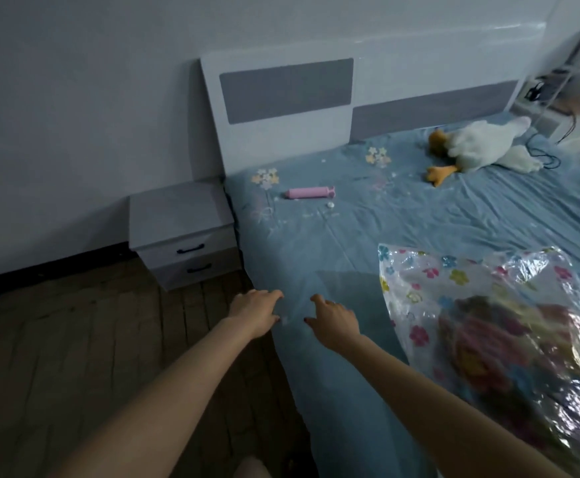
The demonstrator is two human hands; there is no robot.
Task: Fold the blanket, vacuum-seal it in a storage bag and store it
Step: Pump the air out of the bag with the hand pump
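Both hands reach over the blue bed [419, 215]: left hand [254, 311] and right hand [333, 319] loosely spread, holding nothing. The flowered storage bag [454, 288] with the blanket [502, 343] inside lies at three o'clock, the pink pump [308, 193] at twelve. No writing is legible.

The bag [482, 305] is clear glossy plastic, crinkled and printed with flowers; the blanket [509, 343] inside looks like soft, fuzzy cloth. The sheet [402, 215] is smooth matt cloth, lightly creased. The pump [309, 192] is smooth pink plastic. The toy [482, 146] is plush. The floor [74, 339] is dull wood planks. The nightstand [178, 215] has a matt finish.
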